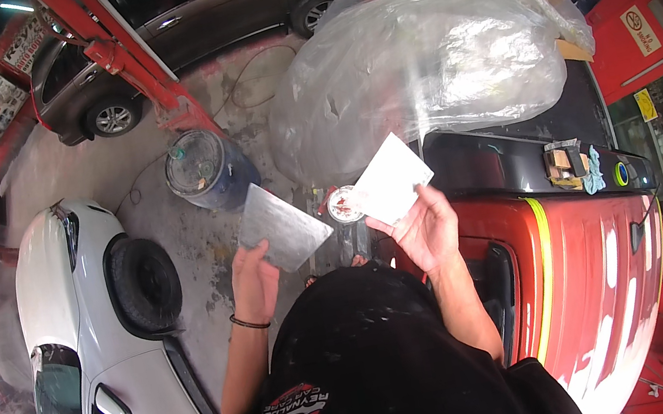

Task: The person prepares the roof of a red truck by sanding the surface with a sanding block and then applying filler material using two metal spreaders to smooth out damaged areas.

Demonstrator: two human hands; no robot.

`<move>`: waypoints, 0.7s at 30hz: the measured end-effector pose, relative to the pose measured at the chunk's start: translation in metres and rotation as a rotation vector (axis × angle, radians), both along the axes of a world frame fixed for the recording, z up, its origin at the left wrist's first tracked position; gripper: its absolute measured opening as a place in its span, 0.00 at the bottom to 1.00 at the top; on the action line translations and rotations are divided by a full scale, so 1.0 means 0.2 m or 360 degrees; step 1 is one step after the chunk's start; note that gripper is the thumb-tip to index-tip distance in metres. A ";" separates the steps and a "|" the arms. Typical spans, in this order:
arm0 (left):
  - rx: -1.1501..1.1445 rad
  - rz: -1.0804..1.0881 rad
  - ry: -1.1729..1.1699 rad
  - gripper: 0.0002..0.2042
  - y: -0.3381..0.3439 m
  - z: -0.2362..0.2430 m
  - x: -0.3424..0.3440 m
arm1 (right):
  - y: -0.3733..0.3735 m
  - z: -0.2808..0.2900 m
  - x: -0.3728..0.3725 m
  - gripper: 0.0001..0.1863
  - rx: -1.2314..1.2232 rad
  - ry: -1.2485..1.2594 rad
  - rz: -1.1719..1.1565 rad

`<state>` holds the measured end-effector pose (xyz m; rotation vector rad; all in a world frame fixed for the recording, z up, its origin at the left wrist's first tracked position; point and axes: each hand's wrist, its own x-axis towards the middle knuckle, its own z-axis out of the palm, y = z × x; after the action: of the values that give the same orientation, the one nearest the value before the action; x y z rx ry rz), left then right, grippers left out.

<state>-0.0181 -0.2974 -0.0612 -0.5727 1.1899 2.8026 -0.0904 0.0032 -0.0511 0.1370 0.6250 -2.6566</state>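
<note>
My left hand is closed on the edge of a flat grey square sheet, tilted with one corner pointing right. In my right hand is a white square sheet, gripped at its lower corner between thumb and fingers. The two sheets are held apart in front of my body at about the same height. Between them, lower down, a round white-topped container with red smears shows. What the sheets are made of cannot be made out.
A blue drum stands ahead, left of a plastic-covered shape. On my right is a red vehicle with yellow tape; a white car is on my left. A red post and a dark car stand farther off.
</note>
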 end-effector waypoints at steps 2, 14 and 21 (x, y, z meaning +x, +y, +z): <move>-0.0297 -0.0037 -0.0016 0.21 -0.03 -0.01 0.04 | -0.06 -0.05 0.03 0.20 0.0478 0.0245 -0.0197; -0.0129 0.0022 0.0134 0.20 -0.13 -0.04 0.16 | 0.03 -0.05 0.29 0.30 0.1179 0.0213 0.0262; -0.1409 0.0152 0.0835 0.19 -0.06 0.11 0.12 | 0.03 -0.05 0.34 0.27 0.1427 0.0185 0.0541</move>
<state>0.0065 -0.3087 -0.0392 0.1417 2.5753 2.4217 -0.0233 0.0097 -0.0612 0.1092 1.6660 -1.8988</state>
